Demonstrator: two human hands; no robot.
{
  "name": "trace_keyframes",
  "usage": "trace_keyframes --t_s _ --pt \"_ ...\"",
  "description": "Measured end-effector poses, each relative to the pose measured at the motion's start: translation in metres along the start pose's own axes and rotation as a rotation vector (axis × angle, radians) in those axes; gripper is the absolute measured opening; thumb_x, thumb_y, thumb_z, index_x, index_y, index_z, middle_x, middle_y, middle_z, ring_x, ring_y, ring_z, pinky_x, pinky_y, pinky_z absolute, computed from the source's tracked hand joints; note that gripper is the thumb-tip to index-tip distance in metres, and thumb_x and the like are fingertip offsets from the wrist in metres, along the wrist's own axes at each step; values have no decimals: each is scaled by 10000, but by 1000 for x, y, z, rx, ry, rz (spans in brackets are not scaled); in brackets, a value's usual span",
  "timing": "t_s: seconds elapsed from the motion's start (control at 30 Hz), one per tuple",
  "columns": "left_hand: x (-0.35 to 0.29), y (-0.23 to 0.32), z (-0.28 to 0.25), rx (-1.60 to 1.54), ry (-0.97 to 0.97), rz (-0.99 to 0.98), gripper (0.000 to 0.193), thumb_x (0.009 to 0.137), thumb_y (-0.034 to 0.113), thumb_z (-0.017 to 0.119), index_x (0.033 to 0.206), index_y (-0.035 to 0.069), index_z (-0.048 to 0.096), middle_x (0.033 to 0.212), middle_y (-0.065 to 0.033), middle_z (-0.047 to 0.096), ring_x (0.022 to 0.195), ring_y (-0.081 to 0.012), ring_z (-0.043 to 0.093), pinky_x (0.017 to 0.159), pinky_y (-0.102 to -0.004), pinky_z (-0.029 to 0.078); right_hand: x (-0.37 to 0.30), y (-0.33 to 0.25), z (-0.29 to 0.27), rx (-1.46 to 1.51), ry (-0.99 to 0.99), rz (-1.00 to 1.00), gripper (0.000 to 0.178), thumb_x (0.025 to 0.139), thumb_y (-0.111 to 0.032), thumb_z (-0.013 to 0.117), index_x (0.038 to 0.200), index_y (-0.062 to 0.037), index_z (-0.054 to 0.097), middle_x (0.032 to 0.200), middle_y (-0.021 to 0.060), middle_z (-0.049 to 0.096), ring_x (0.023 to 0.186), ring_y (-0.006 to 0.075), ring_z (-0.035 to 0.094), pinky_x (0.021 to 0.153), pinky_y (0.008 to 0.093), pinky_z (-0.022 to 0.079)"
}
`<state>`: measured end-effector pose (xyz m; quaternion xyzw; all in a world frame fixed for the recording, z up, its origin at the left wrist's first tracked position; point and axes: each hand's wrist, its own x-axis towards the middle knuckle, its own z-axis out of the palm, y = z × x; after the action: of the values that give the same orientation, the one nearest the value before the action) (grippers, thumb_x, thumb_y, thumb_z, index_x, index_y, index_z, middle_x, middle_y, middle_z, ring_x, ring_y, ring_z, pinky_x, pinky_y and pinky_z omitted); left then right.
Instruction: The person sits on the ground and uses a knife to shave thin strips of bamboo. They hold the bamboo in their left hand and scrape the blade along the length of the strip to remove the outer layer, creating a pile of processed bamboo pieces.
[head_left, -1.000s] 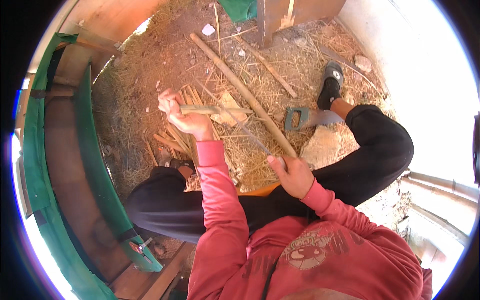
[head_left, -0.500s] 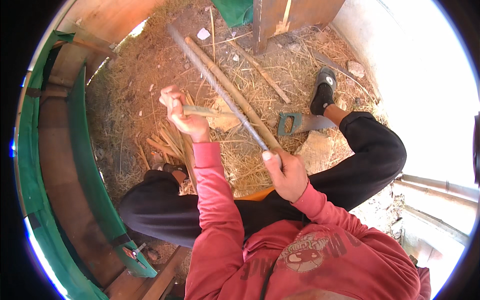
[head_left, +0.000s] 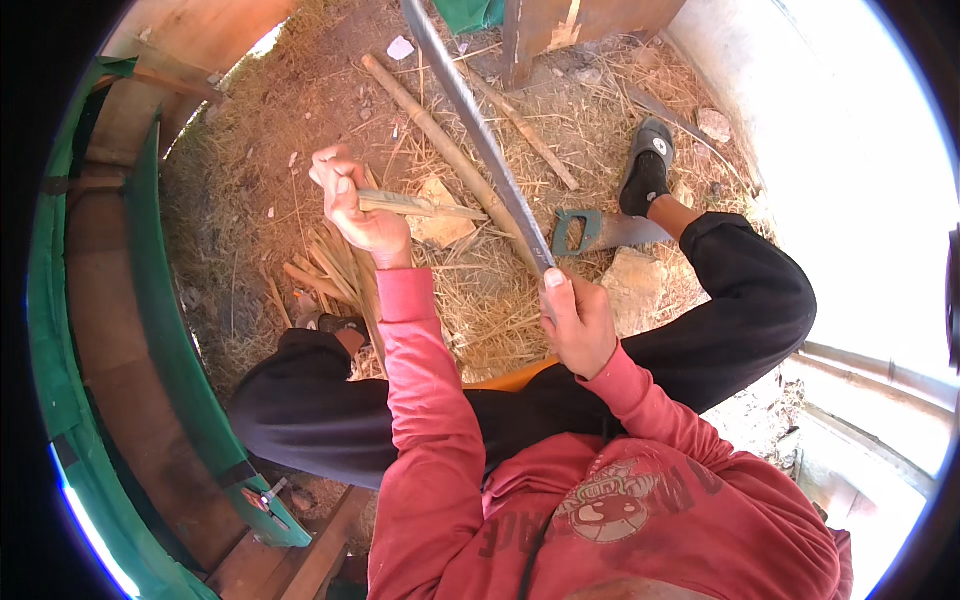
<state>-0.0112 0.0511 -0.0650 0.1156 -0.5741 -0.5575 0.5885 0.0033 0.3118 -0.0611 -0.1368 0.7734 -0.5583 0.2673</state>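
My left hand (head_left: 362, 215) is closed around one end of a short split bamboo strip (head_left: 415, 204), whose free end points right. Beneath that strip, a flat pale block (head_left: 445, 232) shows on the straw. In my right hand (head_left: 582, 328) I grip a long machete (head_left: 478, 130), its handle hidden by my fingers and thumb. The blade slants up and away to the left, its tip at the upper edge of the picture. It looks apart from the strip, passing to the right of its free end. A long bamboo pole (head_left: 425, 122) lies on the ground behind the blade.
A handsaw (head_left: 578, 232) with a green handle lies by my right foot. Split bamboo pieces (head_left: 335, 270) are heaped near my left foot. A thinner stick (head_left: 530, 135) rests beyond the pole. Green-edged boards (head_left: 170, 320) stand at left, a pale wall (head_left: 800, 130) at right.
The machete blade has swung up and to the right, from a flatter slant to a steeper one. My left hand keeps hold of the bamboo strip and has shifted only slightly.
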Motion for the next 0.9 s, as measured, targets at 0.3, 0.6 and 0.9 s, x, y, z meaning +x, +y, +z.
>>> trace_keyframes --t_s 0.3,0.6,0.9 --pt "3 -11 -8 20 19 34 347 857 396 507 737 74 456 960 -67 461 1014 -215 410 982 -409 317 20 16 16 -352 -125 153 636 958 -522 509 799 76 655 688 305 606 685 462 643 658 497 495" --pt "1 -14 -7 -54 100 45 261 852 305 492 774 57 481 971 -65 465 920 -194 435 919 -325 333 3 20 42 -233 -78 15 502 977 -405 546 756 42 608 587 236 555 593 423 600 573 457 463" --pt "7 -18 -27 -77 182 -12 182 840 240 472 754 82 442 938 -47 440 871 -170 397 812 -323 318 -5 -16 42 -136 -14 -246 502 947 -398 586 804 79 652 604 264 589 567 441 614 551 498 493"
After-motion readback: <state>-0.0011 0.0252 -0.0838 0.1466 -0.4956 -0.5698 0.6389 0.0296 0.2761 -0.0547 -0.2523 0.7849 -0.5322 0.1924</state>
